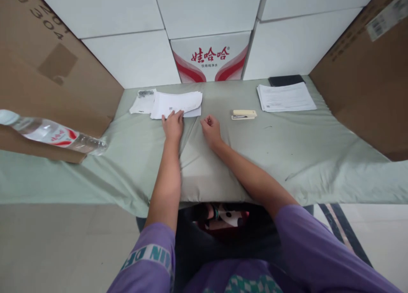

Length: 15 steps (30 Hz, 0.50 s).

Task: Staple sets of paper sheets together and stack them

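White paper sheets (178, 100) on green cloth (219, 174); small dark printed mark, right end curved above a greyer sheet. Left hand (173, 125) partly open, fingertips resting on lower edge. Right hand (211, 129) loosely fisted nearby, nothing seen held.

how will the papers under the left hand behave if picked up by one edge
The papers will probably flop, as the top sheet visibly bends at its right end. They may slide out of line, since a lower sheet pokes out at the lower right.
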Each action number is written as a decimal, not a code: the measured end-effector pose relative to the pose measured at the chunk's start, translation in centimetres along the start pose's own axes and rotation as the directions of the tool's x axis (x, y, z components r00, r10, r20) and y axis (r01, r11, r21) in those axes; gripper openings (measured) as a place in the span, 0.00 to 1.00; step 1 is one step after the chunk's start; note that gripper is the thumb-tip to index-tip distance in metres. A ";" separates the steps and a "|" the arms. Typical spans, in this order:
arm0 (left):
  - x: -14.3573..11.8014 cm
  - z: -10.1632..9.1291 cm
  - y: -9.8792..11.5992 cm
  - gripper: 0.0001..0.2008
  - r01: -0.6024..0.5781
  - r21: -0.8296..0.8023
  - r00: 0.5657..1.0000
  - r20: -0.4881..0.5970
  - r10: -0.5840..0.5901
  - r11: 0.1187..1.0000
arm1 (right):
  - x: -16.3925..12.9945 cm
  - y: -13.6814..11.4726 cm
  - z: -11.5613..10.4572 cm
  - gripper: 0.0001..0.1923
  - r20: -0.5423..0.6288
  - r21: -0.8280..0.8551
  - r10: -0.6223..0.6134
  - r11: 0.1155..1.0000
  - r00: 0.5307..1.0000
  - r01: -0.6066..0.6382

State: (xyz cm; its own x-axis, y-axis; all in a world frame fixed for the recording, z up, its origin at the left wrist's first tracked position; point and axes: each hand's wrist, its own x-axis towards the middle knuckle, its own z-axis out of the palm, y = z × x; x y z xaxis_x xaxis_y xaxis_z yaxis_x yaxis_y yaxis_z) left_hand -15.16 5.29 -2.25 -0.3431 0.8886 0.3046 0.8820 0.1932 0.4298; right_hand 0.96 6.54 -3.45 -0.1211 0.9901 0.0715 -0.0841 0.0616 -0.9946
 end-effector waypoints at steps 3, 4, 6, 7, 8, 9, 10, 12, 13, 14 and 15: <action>0.1 0.1 -0.1 0.20 -0.005 -0.015 1.000 -0.019 0.004 1.000 | 0.2 0.3 0.0 0.15 0.001 0.008 0.017 1.000 1.000 -0.017; 0.1 0.2 -0.1 0.21 -0.005 -0.018 1.000 -0.022 0.005 1.000 | 0.3 0.3 0.1 0.15 0.006 0.019 0.023 1.000 1.000 -0.024; 0.1 0.2 -0.1 0.21 -0.005 -0.020 1.000 -0.023 0.005 1.000 | 0.3 0.3 0.1 0.16 0.021 0.056 0.033 0.998 0.999 -0.035; 0.1 0.2 -0.1 0.21 -0.007 -0.020 1.000 -0.023 0.006 1.000 | 0.3 0.2 0.1 0.16 0.028 0.079 0.040 0.996 0.999 -0.042; 0.0 0.2 -0.1 0.21 -0.009 -0.019 1.000 -0.024 0.009 1.000 | 0.2 0.0 0.1 0.16 0.034 0.100 0.050 0.994 0.998 -0.053; 0.0 0.1 -0.1 0.21 -0.011 -0.016 1.000 -0.026 0.011 1.000 | 0.2 -0.2 0.1 0.16 0.038 0.120 0.066 0.990 0.997 -0.070; 0.0 0.0 0.0 0.21 -0.013 -0.011 1.000 -0.028 0.013 1.000 | 0.1 -0.4 0.0 0.16 0.042 0.141 0.086 0.986 0.995 -0.091; -0.1 -0.3 0.2 0.21 -0.020 -0.003 0.999 -0.038 0.019 1.000 | 0.1 -1.0 -0.2 0.17 0.062 0.190 0.139 0.970 0.988 -0.148; -0.2 -0.4 0.3 0.21 -0.027 -0.002 0.999 -0.045 0.027 1.000 | 0.2 -1.3 -0.4 0.17 0.078 0.217 0.169 0.959 0.983 -0.182; -0.2 -0.5 0.5 0.21 -0.037 -0.003 0.998 -0.053 0.037 0.999 | 0.4 -1.6 -0.6 0.16 0.093 0.244 0.198 0.946 0.976 -0.215; -0.2 -0.6 0.6 0.21 -0.050 -0.004 0.997 -0.059 0.049 0.999 | 0.7 -1.9 -0.8 0.16 0.107 0.268 0.227 0.931 0.968 -0.248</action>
State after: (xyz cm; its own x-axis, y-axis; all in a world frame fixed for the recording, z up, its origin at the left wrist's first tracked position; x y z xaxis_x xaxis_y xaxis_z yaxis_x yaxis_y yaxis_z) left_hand -14.80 4.94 -1.53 -0.3177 0.8707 0.3753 0.8965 0.1470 0.4178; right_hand 1.84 7.20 -1.52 -0.2420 0.9589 -0.1482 -0.3136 -0.2219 -0.9233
